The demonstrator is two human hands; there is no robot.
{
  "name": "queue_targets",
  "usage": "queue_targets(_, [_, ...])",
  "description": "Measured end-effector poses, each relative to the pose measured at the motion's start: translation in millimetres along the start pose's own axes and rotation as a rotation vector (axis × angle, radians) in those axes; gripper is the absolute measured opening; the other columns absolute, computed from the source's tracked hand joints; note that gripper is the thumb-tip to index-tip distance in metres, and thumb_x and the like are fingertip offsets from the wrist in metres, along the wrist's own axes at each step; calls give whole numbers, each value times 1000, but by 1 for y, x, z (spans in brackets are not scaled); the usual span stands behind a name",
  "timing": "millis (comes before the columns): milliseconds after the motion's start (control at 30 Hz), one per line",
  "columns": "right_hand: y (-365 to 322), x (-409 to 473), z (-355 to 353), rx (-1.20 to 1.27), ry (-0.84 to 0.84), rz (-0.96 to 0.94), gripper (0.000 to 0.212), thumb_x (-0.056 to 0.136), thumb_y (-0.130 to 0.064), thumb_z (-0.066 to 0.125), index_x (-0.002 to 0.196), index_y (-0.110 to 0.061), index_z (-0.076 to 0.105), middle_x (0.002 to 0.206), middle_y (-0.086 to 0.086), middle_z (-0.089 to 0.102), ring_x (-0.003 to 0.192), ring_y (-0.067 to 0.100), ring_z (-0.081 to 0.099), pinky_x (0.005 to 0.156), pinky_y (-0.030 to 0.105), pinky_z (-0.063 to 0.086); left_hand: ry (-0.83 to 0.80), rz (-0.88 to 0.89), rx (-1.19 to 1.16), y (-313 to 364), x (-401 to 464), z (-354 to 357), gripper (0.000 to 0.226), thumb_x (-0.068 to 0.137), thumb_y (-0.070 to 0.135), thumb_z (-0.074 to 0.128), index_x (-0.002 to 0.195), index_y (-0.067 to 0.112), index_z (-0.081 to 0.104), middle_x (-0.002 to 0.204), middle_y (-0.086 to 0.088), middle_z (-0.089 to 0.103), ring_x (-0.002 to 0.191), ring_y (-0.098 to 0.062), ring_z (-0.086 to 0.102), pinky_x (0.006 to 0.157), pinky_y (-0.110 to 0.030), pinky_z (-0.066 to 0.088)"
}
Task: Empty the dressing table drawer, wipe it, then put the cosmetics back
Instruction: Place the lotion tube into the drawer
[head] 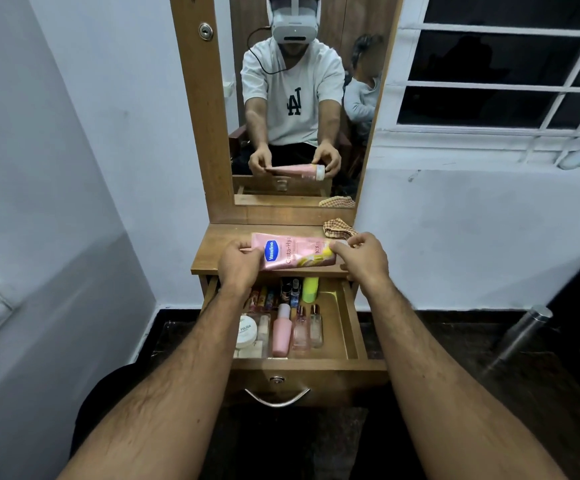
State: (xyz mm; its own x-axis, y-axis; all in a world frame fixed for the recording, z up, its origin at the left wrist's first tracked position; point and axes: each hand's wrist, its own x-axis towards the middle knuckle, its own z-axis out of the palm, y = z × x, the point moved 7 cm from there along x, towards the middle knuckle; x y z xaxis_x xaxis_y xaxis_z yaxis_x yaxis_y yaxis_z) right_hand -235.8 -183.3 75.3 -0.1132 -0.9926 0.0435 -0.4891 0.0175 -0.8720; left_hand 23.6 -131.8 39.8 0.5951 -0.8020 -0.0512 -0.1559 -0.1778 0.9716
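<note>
The drawer (352,327) juts open at lower centre of the frame, pulled right out, presumably so that everything in it can be reached and lifted clear. Above it the counter (219,249) carries the job's staging: a checked cloth (337,227) lies bunched at its back right corner beside the mirror (292,98), probably kept handy for the wipe. Over the counter's front edge a pink tube (295,252) is held level, label up, with the left hand (240,263) gripping its crimped end and the right hand (363,256) pinching the cap end; holding both ends likely keeps the soft tube from sagging on its way to the counter. The drawer remains well stocked, so the emptying looks barely begun. Its contents lie in rows: a pink bottle (281,329) and two clear bottles (308,329) lying flat near the front, a white jar (246,330) at left, a yellow-green stick (310,289) and small dark vials (290,292) toward the back.
</note>
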Motion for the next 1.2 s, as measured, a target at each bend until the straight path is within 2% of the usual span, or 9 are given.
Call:
queue_targets(167, [21, -29, 6, -52, -74, 12, 64, 63, -70, 66, 107, -25, 55, 111, -1, 65, 93, 26, 69, 81, 50, 58, -182, -54, -146, -17, -23, -9, 7, 90, 16, 69, 93, 15, 63, 93, -10, 74, 79, -18, 72, 68, -35, 59])
queue_targets(233, [33, -39, 12, -87, -124, 35, 62, 67, -69, 68, 108, -23, 56, 109, 0, 66, 91, 24, 69, 80, 50, 59, -262, -80, -131, -28, -29, -12, 8, 90, 10, 69, 95, 9, 64, 94, -14, 74, 72, -15, 71, 62, -29, 58])
queue_targets(367, [50, -51, 24, -165, -260, 110, 45, 79, -48, 77, 108, -20, 57, 105, 0, 64, 89, 21, 68, 66, 38, 61, -340, -96, -30, -47, -35, -18, 8, 88, 6, 69, 94, 3, 64, 95, -15, 74, 69, -13, 71, 59, -25, 57])
queue_targets(500, [59, -62, 39, -323, -483, 150, 49, 74, -18, 86, 112, -21, 55, 107, 1, 62, 87, 20, 66, 64, 34, 61, -386, -135, 151, -73, -36, -17, 10, 87, 13, 73, 88, 7, 65, 95, -12, 74, 83, -18, 71, 75, -35, 59])
queue_targets(567, [57, -67, 45, -496, -536, 75, 50, 72, -14, 86, 112, -19, 56, 100, 1, 62, 83, 19, 66, 64, 33, 59, -404, -193, 187, -84, -39, -16, 10, 88, 13, 71, 87, 7, 64, 95, -12, 73, 83, -18, 70, 73, -33, 58])
queue_targets(700, [53, -71, 59, -911, -581, -145, 52, 68, -33, 88, 111, -20, 62, 105, -1, 65, 91, 17, 59, 72, 32, 51, -434, -299, 235, -98, -44, -15, 10, 89, 12, 69, 95, 4, 66, 98, -12, 72, 84, -18, 69, 72, -31, 56])
queue_targets(900, [63, -74, 71, -1121, -633, -281, 36, 82, -30, 75, 115, -19, 66, 109, 1, 68, 100, 20, 62, 75, 33, 51, -528, -382, 448, -109, -49, -7, 11, 86, 12, 73, 93, 5, 68, 80, -9, 72, 58, -13, 62, 57, -25, 52])
queue_targets(1067, [63, -75, 75, -1234, -637, -351, 24, 89, -24, 66, 112, -17, 66, 109, 3, 67, 102, 22, 63, 75, 34, 49, -509, -302, 700, -107, -45, -2, 35, 80, 26, 80, 106, 6, 67, 100, -8, 72, 90, -21, 69, 86, -34, 56])
queue_targets(1200, [62, -73, 75, -1289, -638, -388, 22, 91, -23, 63, 112, -16, 65, 110, 4, 67, 104, 23, 62, 73, 34, 45, -487, -200, 920, -95, -50, 6, 37, 81, 39, 76, 102, 10, 65, 95, -2, 69, 91, -17, 65, 81, -30, 53])
